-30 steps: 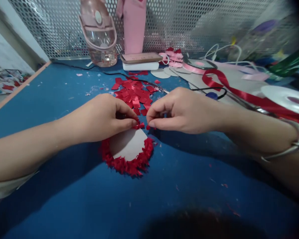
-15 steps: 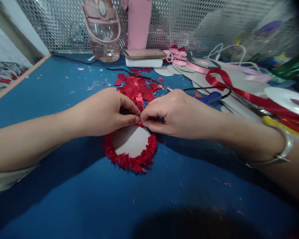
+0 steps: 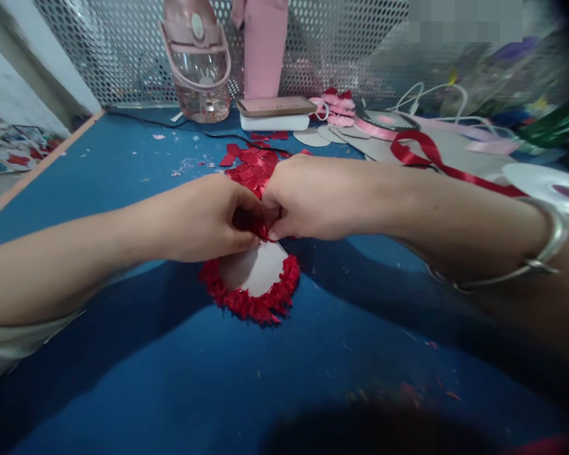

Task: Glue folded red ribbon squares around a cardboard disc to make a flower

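Both hands meet at the far edge of a round white disc [image 3: 260,268] that lies on the blue table. Ruffled red ribbon [image 3: 253,306] rings the disc's near and side edges. My left hand [image 3: 208,218] is closed, thumb and fingers pinching a small piece of red ribbon [image 3: 264,231] there. From the other side my right hand [image 3: 308,199] pinches at the same piece, its fingertips touching those of the left. Just behind the hands lies a pile of cut red ribbon squares [image 3: 251,165], partly covered by the right hand.
Behind stand a clear pink-lidded bottle [image 3: 201,82], a phone [image 3: 277,106] on a white box and a metal mesh panel [image 3: 123,50]. At right are a red ribbon length [image 3: 417,148], pale discs [image 3: 313,137] and a white spool [image 3: 550,183]. A black cable [image 3: 146,119] crosses the back.
My right hand has moved up and slightly left, turning over the ribbon piece and covering more of the pile and the blue tool. The left hand stays nearly in place.
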Tool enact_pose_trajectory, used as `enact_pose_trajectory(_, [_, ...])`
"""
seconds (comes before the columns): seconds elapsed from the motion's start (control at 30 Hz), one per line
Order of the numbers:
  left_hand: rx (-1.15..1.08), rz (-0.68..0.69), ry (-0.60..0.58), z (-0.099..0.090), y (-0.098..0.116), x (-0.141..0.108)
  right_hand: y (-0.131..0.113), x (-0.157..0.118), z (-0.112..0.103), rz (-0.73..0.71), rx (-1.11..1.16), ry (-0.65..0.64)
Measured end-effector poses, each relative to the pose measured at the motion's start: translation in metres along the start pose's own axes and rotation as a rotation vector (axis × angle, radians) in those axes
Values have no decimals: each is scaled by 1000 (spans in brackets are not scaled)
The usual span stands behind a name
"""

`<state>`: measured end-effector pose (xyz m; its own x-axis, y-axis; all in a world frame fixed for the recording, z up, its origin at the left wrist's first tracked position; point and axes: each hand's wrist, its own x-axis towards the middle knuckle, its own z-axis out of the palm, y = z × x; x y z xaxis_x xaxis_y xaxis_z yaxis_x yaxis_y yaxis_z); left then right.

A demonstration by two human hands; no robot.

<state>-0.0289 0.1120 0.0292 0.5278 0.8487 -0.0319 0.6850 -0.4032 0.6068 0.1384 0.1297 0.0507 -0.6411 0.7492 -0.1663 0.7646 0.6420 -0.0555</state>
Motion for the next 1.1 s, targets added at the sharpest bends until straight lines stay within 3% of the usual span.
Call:
enact_pose_trajectory(0.1, [153,32,-101,0,-2,1,12,-4,-12,24,-19,19])
enact_pose_trajectory(0.17, [170,-2,-84,0,-3,1,26,-16,-22,26,132,78])
enact_pose_trajectory(0.27, [158,-37,-87,0,-3,0,41,-38,-30,85,456,277])
enact_pose_trajectory(0.37, [88,-28,-117,-1,-1,-3,39,-56,-20,170,646,367])
enact_pose_trajectory(0.43, [39,-35,-113,-2,3,-7,30,-63,-6,187,719,294])
enact_pose_trajectory(0.5, [10,-14,-28,-1,10,-13,18,-67,9,145,762,188])
enact_pose_trajectory(0.6, [64,120,272,3,24,-29,0,-71,25,29,781,169])
enact_pose_trajectory(0.7, [218,263,567,12,40,-50,-9,-77,30,-54,621,408])
enact_pose_trajectory(0.8, [344,376,768,23,54,-66,-10,-85,32,-156,350,598])
enact_pose_trajectory(0.93, [507,545,910,32,64,-70,-8,-89,36,-238,263,655])
enact_pose_trajectory(1.1, [545,617,900,34,58,-65,-11,-92,39,-263,237,702])
